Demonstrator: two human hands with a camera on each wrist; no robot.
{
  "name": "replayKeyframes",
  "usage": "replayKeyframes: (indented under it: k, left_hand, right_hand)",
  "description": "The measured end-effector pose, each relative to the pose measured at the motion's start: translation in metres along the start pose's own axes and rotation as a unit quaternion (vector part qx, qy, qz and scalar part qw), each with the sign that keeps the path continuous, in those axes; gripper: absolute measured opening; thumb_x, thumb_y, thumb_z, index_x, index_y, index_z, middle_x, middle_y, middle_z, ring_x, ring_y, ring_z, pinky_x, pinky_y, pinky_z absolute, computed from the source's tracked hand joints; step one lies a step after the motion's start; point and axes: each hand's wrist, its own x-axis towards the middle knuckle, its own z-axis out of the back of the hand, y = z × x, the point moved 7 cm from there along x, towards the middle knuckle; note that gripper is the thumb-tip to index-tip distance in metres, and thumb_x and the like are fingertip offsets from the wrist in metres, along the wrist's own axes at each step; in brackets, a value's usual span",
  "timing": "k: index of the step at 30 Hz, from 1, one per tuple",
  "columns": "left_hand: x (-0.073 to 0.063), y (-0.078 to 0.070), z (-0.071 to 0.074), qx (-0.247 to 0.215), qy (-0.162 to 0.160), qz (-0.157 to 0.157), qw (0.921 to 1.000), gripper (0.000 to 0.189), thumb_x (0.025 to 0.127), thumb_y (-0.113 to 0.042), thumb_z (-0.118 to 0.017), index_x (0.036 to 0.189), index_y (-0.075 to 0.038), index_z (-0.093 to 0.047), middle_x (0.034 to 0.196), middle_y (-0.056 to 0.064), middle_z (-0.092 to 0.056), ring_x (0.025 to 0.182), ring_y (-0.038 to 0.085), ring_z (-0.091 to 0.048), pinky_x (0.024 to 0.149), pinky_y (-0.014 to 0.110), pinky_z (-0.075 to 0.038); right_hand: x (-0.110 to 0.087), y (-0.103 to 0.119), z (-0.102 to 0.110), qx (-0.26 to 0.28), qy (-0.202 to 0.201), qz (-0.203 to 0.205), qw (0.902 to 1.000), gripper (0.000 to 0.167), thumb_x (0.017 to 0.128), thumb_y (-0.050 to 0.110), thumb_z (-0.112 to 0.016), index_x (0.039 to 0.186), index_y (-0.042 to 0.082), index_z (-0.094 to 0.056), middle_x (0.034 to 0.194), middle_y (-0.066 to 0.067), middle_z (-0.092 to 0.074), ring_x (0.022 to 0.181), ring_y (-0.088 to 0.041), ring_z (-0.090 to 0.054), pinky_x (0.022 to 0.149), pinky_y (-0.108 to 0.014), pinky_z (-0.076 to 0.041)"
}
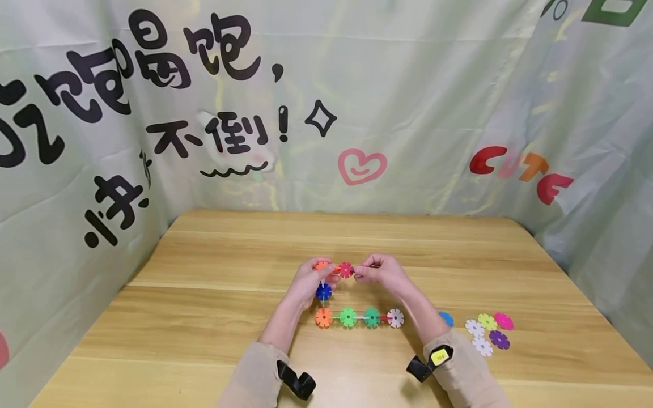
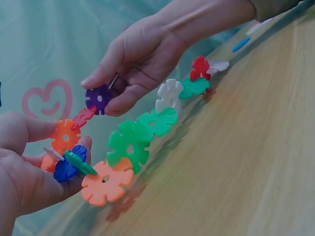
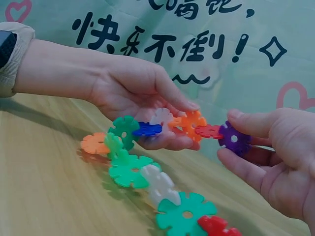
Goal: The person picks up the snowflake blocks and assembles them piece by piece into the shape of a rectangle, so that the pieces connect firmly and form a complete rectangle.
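The left hand (image 1: 308, 281) pinches an orange notched plastic disc (image 3: 198, 119), the right hand (image 1: 384, 272) a purple notched plastic disc (image 3: 241, 141), and the multicoloured disc chain (image 1: 349, 324) curving between and below them looks light, rigid-pieced, loose-jointed, best pinched by rims beside joints.

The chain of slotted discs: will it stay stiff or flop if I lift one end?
The chain is probably light for its size, since its discs look thin. It should hold its bent shape, as the discs interlock crosswise, though it might twist or pop apart where overlaps look small. It seems unlikely to roll, with discs set at cross angles.
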Motion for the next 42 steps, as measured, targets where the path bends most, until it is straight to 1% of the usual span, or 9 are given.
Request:
replayKeyframes:
  k: [5, 11, 18, 23, 27, 30, 34, 38, 42]
  left_hand:
    - [-0.001, -0.004, 0.0, -0.017, -0.003, -0.004, 0.9998, 0.036, 0.094, -0.008, -0.053, 0.124, 0.009, -0.044, 0.104, 0.018, -0.059, 0.078, 0.017, -0.063, 0.068, 0.027, -0.055]
    - [-0.001, -0.006, -0.003, -0.019, -0.001, 0.0, 0.9998, 0.034, 0.094, -0.006, -0.052, 0.123, 0.009, -0.045, 0.105, 0.019, -0.06, 0.077, 0.015, -0.063, 0.069, 0.027, -0.054]
    - [0.001, -0.008, -0.003, -0.008, 0.003, -0.009, 0.9999, 0.033, 0.094, -0.005, -0.052, 0.122, 0.01, -0.046, 0.103, 0.018, -0.06, 0.075, 0.015, -0.064, 0.067, 0.027, -0.054]
    - [0.001, -0.009, -0.005, -0.009, 0.023, -0.011, 0.9996, 0.03, 0.093, -0.007, -0.054, 0.118, 0.008, -0.049, 0.101, 0.016, -0.062, 0.085, 0.026, -0.065, 0.069, 0.032, -0.055]
    - [0.001, -0.009, -0.006, 0.022, 0.032, -0.014, 0.9992, 0.027, 0.092, -0.01, -0.055, 0.112, 0.007, -0.055, 0.1, 0.013, -0.063, 0.092, 0.032, -0.063, 0.071, 0.032, -0.054]
    - [0.0, -0.009, -0.006, 0.044, 0.032, -0.011, 0.9984, 0.028, 0.092, -0.014, -0.057, 0.111, 0.006, -0.058, 0.101, 0.011, -0.063, 0.094, 0.031, -0.062, 0.073, 0.033, -0.054]
    - [0.0, -0.009, -0.004, 0.061, 0.037, -0.018, 0.9973, 0.029, 0.089, -0.014, -0.06, 0.111, 0.005, -0.061, 0.101, 0.01, -0.064, 0.092, 0.026, -0.062, 0.075, 0.037, -0.054]
    - [-0.001, -0.01, -0.004, 0.067, 0.057, -0.033, 0.9956, 0.03, 0.085, -0.008, -0.063, 0.112, 0.005, -0.062, 0.098, 0.011, -0.066, 0.085, 0.02, -0.063, 0.075, 0.038, -0.054]
    - [-0.004, -0.011, -0.006, 0.076, 0.082, -0.046, 0.9926, 0.034, 0.082, -0.004, -0.063, 0.115, 0.006, -0.061, 0.098, 0.012, -0.067, 0.085, 0.021, -0.064, 0.074, 0.039, -0.054]
  right_hand:
    - [0.002, 0.001, 0.001, 0.027, -0.035, -0.011, 0.9989, 0.012, 0.083, 0.007, -0.069, 0.082, 0.0, -0.06, 0.083, -0.009, -0.066, 0.078, -0.02, -0.067, 0.076, -0.031, -0.054]
    - [0.004, 0.001, 0.002, 0.055, -0.057, -0.013, 0.9968, 0.009, 0.084, 0.002, -0.066, 0.078, 0.003, -0.06, 0.082, -0.008, -0.067, 0.073, -0.016, -0.068, 0.072, -0.028, -0.055]
    - [0.008, 0.004, -0.001, 0.075, -0.027, -0.002, 0.9968, 0.007, 0.083, -0.002, -0.065, 0.079, 0.0, -0.059, 0.081, -0.009, -0.065, 0.072, -0.017, -0.067, 0.074, -0.031, -0.055]
    - [0.009, 0.004, 0.0, 0.091, -0.015, -0.001, 0.9958, 0.006, 0.084, -0.005, -0.063, 0.081, -0.003, -0.058, 0.081, -0.009, -0.062, 0.072, -0.016, -0.066, 0.075, -0.032, -0.054]
    - [0.009, 0.006, 0.0, 0.095, -0.008, 0.002, 0.9955, 0.01, 0.084, -0.002, -0.064, 0.086, -0.009, -0.057, 0.083, -0.011, -0.061, 0.074, -0.019, -0.065, 0.078, -0.036, -0.053]
    - [0.007, 0.007, -0.003, 0.087, 0.007, 0.006, 0.9962, 0.017, 0.085, 0.001, -0.065, 0.089, -0.013, -0.056, 0.085, -0.013, -0.06, 0.078, -0.023, -0.065, 0.081, -0.041, -0.052]
    - [0.005, 0.006, -0.009, 0.074, 0.021, 0.003, 0.9971, 0.013, 0.086, 0.0, -0.063, 0.089, -0.011, -0.056, 0.086, -0.014, -0.06, 0.08, -0.027, -0.065, 0.082, -0.043, -0.051]
    - [0.004, 0.005, -0.012, 0.071, 0.026, -0.002, 0.9972, 0.012, 0.086, 0.0, -0.063, 0.089, -0.01, -0.057, 0.086, -0.013, -0.061, 0.08, -0.025, -0.065, 0.082, -0.042, -0.052]
    - [0.004, 0.004, -0.015, 0.072, 0.03, -0.004, 0.9969, 0.012, 0.086, 0.001, -0.064, 0.089, -0.009, -0.057, 0.086, -0.013, -0.061, 0.08, -0.024, -0.065, 0.082, -0.042, -0.051]
